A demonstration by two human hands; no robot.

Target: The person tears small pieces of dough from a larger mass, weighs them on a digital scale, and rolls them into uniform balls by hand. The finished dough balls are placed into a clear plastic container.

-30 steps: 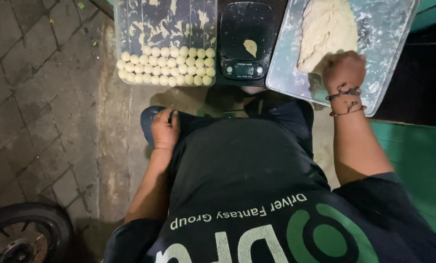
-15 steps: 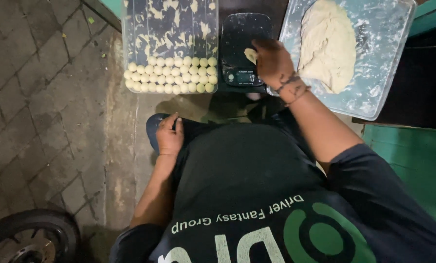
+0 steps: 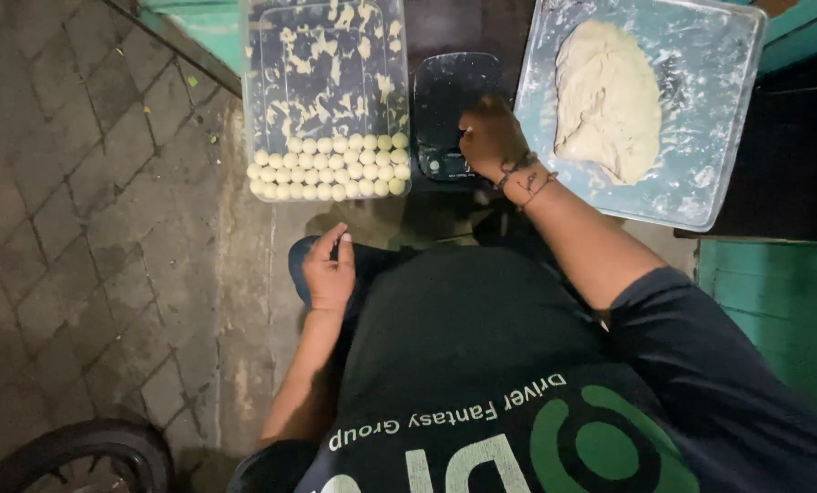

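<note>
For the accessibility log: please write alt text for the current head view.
Seen from above, a person's right hand rests on a black kitchen scale, between a clear tray of small dough balls and a floured tray holding a dough mass. Their left hand lies on their knee.

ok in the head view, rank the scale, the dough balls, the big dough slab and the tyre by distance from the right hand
1. Black scale, under the right hand.
2. Big dough slab, to its right.
3. Dough balls, to its left.
4. Tyre, bottom left corner.
</note>
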